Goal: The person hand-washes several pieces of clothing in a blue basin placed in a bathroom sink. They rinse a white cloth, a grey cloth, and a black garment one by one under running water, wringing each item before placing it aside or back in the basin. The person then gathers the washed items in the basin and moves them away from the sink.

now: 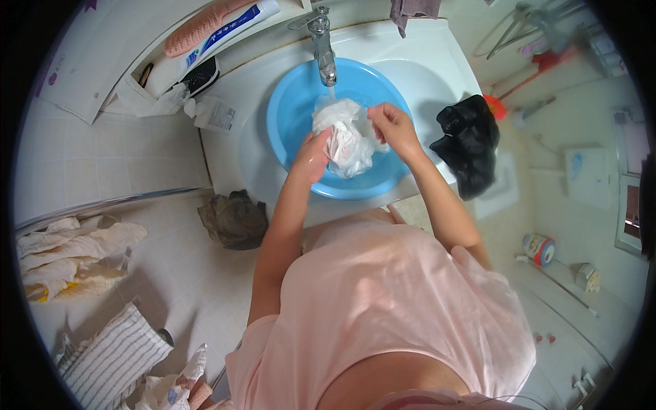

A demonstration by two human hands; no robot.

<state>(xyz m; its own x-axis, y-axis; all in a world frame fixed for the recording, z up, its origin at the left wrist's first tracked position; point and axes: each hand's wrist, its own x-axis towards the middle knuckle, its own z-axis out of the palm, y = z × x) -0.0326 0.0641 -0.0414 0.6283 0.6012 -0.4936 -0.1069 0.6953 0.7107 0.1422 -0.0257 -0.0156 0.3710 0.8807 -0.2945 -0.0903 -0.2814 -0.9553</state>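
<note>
Wet white cloth (348, 141) is bunched up over a round blue plastic basin (277, 120). My left hand (312, 156) grips the bundle from its left side, the thumb lying across the folds. On the right, the fingers of my right hand (393, 127) are curled at the cloth's thin edge and seem to pinch it; the fingertips are partly hidden. A chrome faucet (324, 51) pours a thin stream of water just behind the bundle. Water stands in the basin, which sits in a white washbasin (430, 51).
Black fabric (469, 143) drapes over the washbasin's right edge. A bottle (215, 114) with a label stands at the left rim. Above it, a shelf holds a toothpaste tube (230, 31) and a pink hairbrush (197, 33). A dark bag (233, 220) hangs below left; a striped towel (118, 359) hangs lower left.
</note>
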